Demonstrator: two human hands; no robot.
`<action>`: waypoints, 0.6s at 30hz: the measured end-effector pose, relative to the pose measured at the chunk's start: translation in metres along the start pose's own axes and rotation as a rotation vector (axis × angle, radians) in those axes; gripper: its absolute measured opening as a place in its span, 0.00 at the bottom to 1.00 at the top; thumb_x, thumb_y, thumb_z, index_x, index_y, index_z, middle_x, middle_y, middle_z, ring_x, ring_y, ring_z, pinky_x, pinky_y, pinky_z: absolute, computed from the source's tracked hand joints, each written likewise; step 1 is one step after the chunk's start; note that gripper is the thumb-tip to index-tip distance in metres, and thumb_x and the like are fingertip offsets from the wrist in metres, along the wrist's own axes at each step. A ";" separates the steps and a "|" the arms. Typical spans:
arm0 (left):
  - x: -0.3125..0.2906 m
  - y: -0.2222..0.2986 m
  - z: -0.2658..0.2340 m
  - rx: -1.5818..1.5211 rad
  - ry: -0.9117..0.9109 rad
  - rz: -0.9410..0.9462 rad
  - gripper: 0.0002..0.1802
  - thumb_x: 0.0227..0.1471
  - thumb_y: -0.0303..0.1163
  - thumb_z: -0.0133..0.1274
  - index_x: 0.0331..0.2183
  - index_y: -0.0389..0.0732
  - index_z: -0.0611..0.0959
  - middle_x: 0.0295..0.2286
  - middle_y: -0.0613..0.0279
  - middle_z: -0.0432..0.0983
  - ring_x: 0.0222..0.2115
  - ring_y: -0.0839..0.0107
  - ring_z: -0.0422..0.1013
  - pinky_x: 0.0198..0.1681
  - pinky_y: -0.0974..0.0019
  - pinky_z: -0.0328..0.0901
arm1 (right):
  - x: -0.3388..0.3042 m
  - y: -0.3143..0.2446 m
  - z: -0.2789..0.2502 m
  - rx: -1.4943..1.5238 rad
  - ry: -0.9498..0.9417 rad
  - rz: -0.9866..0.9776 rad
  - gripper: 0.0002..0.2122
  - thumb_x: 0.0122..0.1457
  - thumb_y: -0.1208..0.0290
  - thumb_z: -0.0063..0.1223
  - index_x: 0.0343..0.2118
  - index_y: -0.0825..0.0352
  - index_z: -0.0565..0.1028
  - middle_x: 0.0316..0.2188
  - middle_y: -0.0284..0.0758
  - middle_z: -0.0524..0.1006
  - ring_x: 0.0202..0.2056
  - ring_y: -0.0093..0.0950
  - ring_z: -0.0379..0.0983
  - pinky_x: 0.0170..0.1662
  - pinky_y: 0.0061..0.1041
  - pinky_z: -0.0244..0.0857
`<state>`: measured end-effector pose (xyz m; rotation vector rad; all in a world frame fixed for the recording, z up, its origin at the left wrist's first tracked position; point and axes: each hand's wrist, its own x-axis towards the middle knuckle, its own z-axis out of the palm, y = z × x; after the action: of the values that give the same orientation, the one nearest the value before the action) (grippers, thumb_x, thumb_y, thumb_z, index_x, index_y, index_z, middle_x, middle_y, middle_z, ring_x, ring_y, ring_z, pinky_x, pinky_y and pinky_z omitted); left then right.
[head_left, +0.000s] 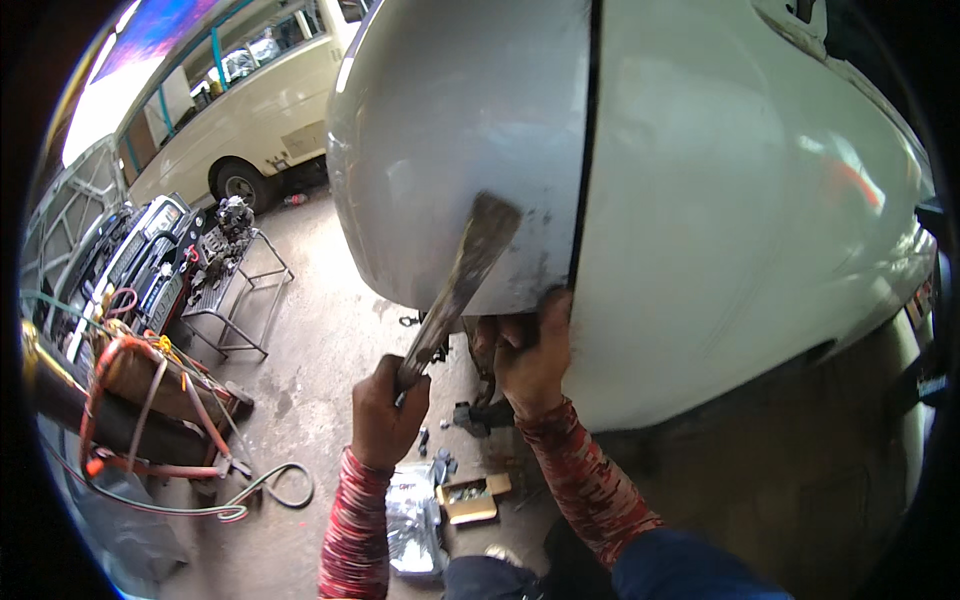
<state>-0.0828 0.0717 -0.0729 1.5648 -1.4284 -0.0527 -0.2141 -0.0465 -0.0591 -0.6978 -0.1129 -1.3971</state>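
My left hand [386, 410] grips the handle of a flat metal body tool [468, 262], whose broad blade lies against the lower part of a white car panel [450, 130]. My right hand [532, 350] is curled around the bottom edge of that panel, just beside the dark seam [583, 180] between it and the neighbouring white panel [730, 220]. Both forearms wear red patterned sleeves. What my right fingers hold behind the edge is hidden.
On the concrete floor below lie a small open cardboard box [472, 497] and a silvery bag [412, 520]. At left are a metal stand with parts [235, 285], hoses and a cylinder [140, 400], and a white van [240, 110] behind.
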 end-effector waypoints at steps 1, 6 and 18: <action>-0.004 0.007 -0.006 -0.041 -0.077 -0.190 0.08 0.53 0.28 0.56 0.29 0.36 0.73 0.15 0.56 0.69 0.15 0.66 0.69 0.21 0.63 0.62 | -0.003 -0.002 0.003 -0.060 0.050 0.035 0.17 0.66 0.53 0.49 0.33 0.65 0.73 0.18 0.26 0.68 0.19 0.21 0.66 0.23 0.23 0.62; -0.034 0.060 -0.025 -0.177 -0.107 -0.317 0.15 0.55 0.31 0.55 0.21 0.37 0.71 0.13 0.63 0.62 0.15 0.78 0.57 0.19 0.66 0.55 | -0.020 -0.009 0.014 -0.221 0.267 0.183 0.11 0.61 0.65 0.61 0.36 0.67 0.73 0.24 0.30 0.74 0.21 0.21 0.70 0.25 0.24 0.65; -0.003 0.137 -0.113 0.339 -0.398 -0.005 0.23 0.51 0.51 0.60 0.24 0.40 0.78 0.15 0.53 0.70 0.17 0.53 0.72 0.20 0.56 0.64 | -0.028 -0.025 0.023 -0.686 0.344 0.266 0.23 0.62 0.58 0.60 0.52 0.68 0.66 0.41 0.35 0.75 0.40 0.24 0.71 0.45 0.26 0.67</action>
<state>-0.1164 0.1659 0.0747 1.9100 -1.8148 -0.1378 -0.2351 -0.0107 -0.0446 -0.9747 0.7366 -1.2701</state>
